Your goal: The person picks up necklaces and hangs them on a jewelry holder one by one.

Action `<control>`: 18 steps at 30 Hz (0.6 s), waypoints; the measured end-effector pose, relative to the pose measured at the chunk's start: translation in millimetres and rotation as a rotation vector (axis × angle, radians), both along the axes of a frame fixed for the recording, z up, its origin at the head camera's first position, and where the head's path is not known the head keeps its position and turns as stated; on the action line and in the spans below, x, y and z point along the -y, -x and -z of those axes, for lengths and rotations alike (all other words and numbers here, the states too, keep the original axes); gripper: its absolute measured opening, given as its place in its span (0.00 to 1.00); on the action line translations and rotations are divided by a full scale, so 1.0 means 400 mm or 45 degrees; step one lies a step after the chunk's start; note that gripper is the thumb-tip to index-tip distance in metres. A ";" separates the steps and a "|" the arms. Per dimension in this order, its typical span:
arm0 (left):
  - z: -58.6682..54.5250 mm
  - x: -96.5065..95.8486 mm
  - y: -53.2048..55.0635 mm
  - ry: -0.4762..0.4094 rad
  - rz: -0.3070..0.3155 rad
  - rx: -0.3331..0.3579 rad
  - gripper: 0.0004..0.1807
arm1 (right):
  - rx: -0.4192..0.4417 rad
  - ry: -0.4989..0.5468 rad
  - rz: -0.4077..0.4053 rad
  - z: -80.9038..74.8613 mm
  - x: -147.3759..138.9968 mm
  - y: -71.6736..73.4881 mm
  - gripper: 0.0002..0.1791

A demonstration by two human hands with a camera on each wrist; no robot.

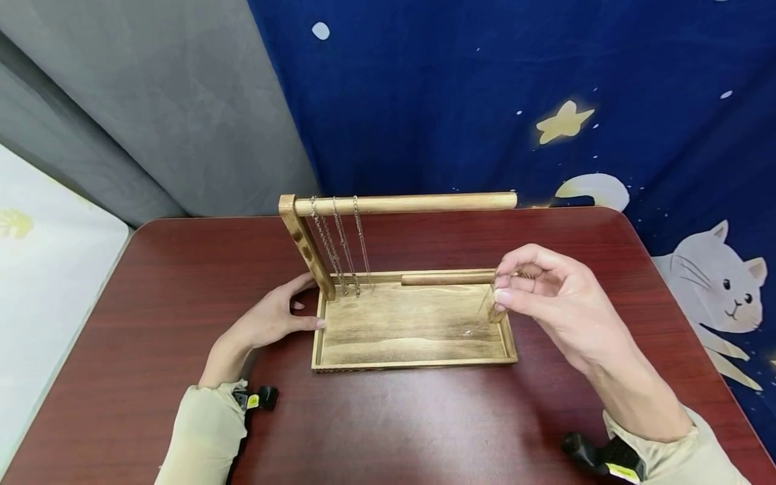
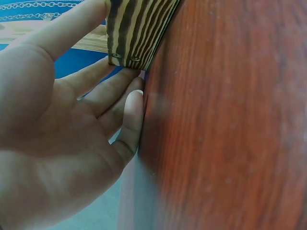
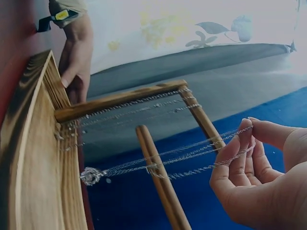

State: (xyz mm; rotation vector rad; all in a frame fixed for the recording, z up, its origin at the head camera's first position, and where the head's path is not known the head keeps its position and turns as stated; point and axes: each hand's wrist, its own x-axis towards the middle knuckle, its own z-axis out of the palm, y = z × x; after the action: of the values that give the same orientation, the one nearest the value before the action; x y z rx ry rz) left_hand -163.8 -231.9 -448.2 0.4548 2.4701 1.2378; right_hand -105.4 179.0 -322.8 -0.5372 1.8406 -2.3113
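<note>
A wooden jewelry stand has a shallow tray [image 1: 394, 323], a post [image 1: 309, 249] at its left end and a rod [image 1: 424, 203] reaching right from the post's top. Several thin chain necklaces [image 1: 342, 236] hang from that rod near the post. My left hand [image 1: 275, 316] holds the tray's left end, thumb against the end wall and fingers round the back corner. Over the tray's right end, my right hand [image 1: 558, 296] pinches another necklace [image 3: 192, 155] between thumb and fingertips. Its strands stretch down to a clear, sparkling pendant [image 3: 92, 176], close over the tray.
A second, shorter rod [image 1: 448, 278] runs along the tray's back at the right, partly behind my right hand. A short wooden post [image 1: 497, 310] stands at the tray's right end. The stand rests on a reddish-brown table [image 1: 394, 424], with curtains [image 1: 455, 101] behind.
</note>
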 end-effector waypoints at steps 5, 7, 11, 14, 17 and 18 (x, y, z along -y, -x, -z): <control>0.000 0.000 0.001 0.007 -0.004 0.004 0.50 | -0.024 0.083 -0.028 -0.012 -0.034 -0.006 0.17; 0.001 0.001 0.001 0.008 -0.005 0.002 0.50 | -0.041 0.103 -0.025 -0.017 -0.046 -0.010 0.18; 0.003 0.001 0.000 -0.007 -0.001 -0.002 0.50 | -0.079 0.183 -0.017 -0.022 -0.068 -0.013 0.19; 0.005 0.000 0.001 -0.030 0.004 -0.001 0.49 | -0.100 0.256 -0.022 -0.021 -0.084 -0.013 0.19; 0.005 -0.001 0.002 -0.037 0.001 0.002 0.49 | -0.114 0.282 -0.018 -0.019 -0.099 -0.016 0.19; 0.005 -0.001 0.002 -0.036 0.000 0.002 0.49 | -0.117 0.285 -0.020 -0.019 -0.104 -0.018 0.19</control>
State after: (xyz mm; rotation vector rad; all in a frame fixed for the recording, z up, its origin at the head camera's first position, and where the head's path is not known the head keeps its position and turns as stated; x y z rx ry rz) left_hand -164.7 -231.5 -450.3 0.4612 2.4538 1.2742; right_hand -98.1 220.6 -315.3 -0.6941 1.6161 -2.5381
